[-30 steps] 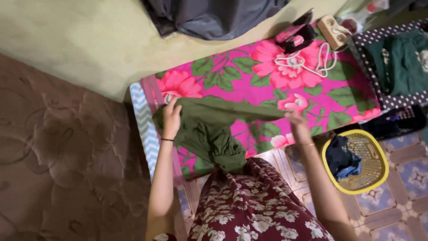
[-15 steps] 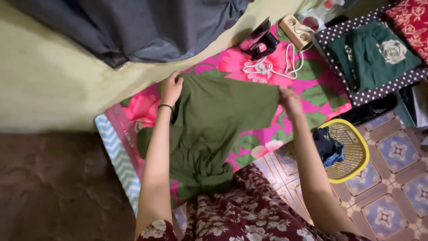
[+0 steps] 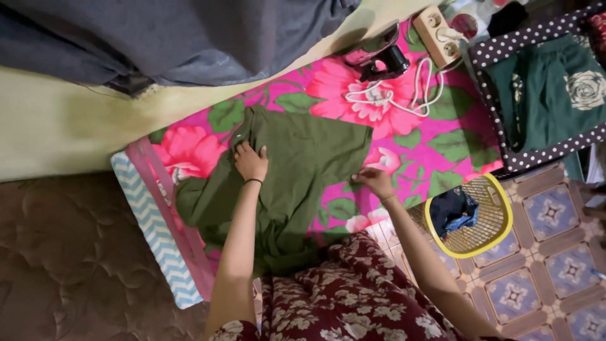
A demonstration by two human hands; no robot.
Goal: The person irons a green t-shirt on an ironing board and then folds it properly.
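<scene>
An olive-green garment (image 3: pixel 303 164) lies spread on a pink flowered mat (image 3: pixel 442 139). My left hand (image 3: pixel 251 161) rests flat on the garment's upper left part, fingers apart, a dark band at the wrist. My right hand (image 3: pixel 374 181) pinches the garment's right edge near the mat. The lower end of the garment is bunched up against my dark red flowered skirt (image 3: pixel 353 297).
A clothes iron (image 3: pixel 382 60) with a white cord (image 3: pixel 391 95) and a power strip (image 3: pixel 442 28) sit at the mat's far end. A yellow basket (image 3: pixel 495 224) holds dark cloth. Dark green clothes (image 3: pixel 546 95) lie on a dotted tray. Grey fabric (image 3: pixel 177 38) lies beyond; a brown mattress (image 3: pixel 69 259) lies left.
The garment was pulled from a bunch and spread flat across the mat. Both hands then drew back from its far edge; the left now lies on the cloth, the right at its right edge.
</scene>
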